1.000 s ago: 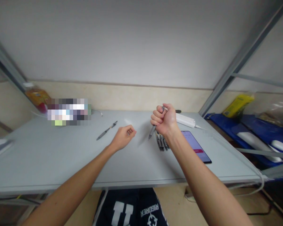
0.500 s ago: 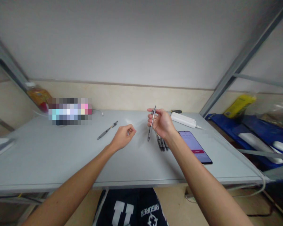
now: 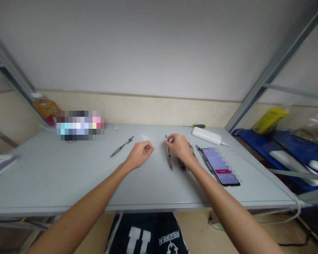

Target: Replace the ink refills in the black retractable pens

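My right hand [image 3: 178, 145], above the right half of the desk, pinches a pen [image 3: 170, 160] near its upper end. Its lower tip points toward me; whether it touches the desk I cannot tell. Behind and under that hand lie several similar pens [image 3: 182, 166], partly hidden by the palm and wrist. Another pen [image 3: 204, 158] rests along the left side of a phone [image 3: 218, 165]. My left hand [image 3: 141, 154] rests closed on the desk, fingers curled in, nothing seen in them. Just left of it, a grey pen [image 3: 121, 147] lies slanted.
Along the back of the desk [image 3: 69, 176] are a screwdriver [image 3: 199, 126] and a white power strip [image 3: 206, 135] with its cable. A bottle [image 3: 45, 109] of orange liquid and a blurred-out object [image 3: 81, 126] stand back left. A metal frame post [image 3: 250, 95] rises at the right.
My right hand has turned palm down and lowered the pen toward the desk, beside the other pens. The pen next to the phone now shows. My left hand has stayed put.
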A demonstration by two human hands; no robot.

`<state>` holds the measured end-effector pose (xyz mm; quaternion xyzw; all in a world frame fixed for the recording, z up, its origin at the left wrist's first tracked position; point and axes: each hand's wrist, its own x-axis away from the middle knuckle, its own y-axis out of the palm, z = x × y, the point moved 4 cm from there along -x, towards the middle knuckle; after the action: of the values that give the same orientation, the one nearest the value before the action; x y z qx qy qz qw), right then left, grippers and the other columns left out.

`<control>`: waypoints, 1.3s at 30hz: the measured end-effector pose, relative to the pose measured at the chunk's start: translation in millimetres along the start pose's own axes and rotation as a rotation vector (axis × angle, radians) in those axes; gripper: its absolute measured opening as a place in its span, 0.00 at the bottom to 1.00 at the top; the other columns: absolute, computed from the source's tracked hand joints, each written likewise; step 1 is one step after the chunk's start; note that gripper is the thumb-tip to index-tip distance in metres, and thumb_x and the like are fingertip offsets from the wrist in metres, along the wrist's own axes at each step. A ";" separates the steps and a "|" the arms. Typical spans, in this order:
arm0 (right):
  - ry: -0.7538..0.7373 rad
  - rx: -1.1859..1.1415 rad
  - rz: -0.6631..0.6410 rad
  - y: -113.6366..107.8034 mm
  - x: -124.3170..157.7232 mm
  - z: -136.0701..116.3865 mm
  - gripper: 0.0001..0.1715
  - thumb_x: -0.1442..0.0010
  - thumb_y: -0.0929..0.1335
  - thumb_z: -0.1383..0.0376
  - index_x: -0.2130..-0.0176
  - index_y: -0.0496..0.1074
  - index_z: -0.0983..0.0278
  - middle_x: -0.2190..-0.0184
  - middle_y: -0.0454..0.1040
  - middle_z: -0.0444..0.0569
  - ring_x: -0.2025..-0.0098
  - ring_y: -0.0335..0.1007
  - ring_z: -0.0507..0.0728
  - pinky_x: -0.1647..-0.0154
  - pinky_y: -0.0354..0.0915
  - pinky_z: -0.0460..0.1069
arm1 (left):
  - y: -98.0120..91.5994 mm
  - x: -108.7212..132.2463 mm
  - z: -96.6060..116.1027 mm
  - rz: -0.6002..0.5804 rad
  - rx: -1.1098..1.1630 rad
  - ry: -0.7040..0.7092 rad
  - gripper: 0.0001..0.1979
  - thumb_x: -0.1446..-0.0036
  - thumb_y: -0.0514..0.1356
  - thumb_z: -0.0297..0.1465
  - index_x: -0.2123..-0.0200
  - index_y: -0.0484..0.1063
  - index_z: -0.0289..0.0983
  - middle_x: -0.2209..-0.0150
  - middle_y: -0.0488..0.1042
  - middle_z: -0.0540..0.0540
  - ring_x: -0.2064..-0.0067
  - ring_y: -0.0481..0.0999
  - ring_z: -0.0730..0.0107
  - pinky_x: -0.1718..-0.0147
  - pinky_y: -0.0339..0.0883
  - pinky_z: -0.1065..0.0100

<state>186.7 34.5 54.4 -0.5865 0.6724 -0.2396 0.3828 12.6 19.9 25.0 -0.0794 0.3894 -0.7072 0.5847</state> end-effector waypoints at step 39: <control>-0.274 0.515 0.113 5.5 29.2 2.4 0.15 0.41 0.63 0.61 0.56 0.71 0.63 0.56 0.67 0.56 0.52 0.54 0.63 0.56 0.52 0.55 | -20.3 4.9 -13.6 0.208 -0.821 -0.250 0.15 0.47 0.52 0.30 0.55 0.66 0.34 0.56 0.67 0.35 0.52 0.62 0.49 0.61 0.58 0.52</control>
<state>184.7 7.5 41.9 -0.4585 0.5631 -0.2994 0.6189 -12.1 22.0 27.1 -0.3507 0.5702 -0.4161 0.6154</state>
